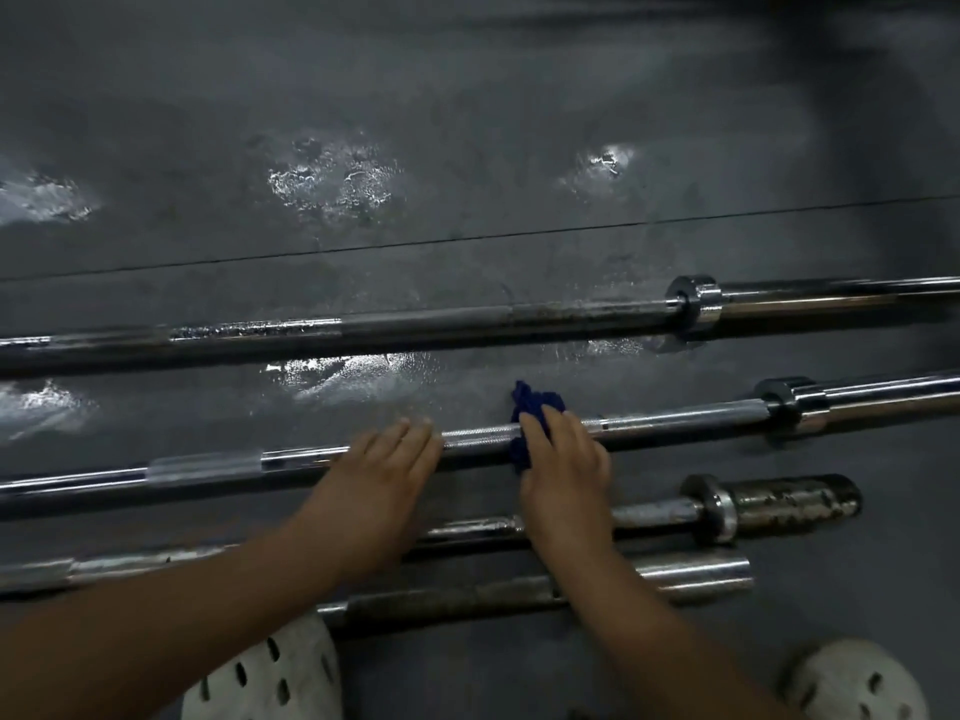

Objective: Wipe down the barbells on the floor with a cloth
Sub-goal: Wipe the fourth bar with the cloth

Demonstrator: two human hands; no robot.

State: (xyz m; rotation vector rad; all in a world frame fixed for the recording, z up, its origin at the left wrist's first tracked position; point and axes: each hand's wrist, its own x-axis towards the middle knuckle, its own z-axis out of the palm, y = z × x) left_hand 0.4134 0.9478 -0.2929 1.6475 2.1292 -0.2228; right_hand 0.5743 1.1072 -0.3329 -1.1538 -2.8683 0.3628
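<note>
Several steel barbells lie side by side on the dark floor. My right hand (563, 462) presses a dark blue cloth (532, 407) onto the shaft of the second barbell (478, 434), fingers wrapped over cloth and bar. My left hand (384, 467) rests flat on the same shaft just to the left, fingers straight. The far barbell (415, 324) lies beyond it, with a chrome collar at the right. Nearer me lie a rusty barbell (774, 504) and a shorter bar (691, 574), both partly hidden by my arms.
The grey rubber floor (467, 148) shows wet, shiny patches beyond and between the bars. A seam in the floor runs across behind the far barbell. My white perforated shoes (270, 672) stand at the bottom edge, close to the nearest bar.
</note>
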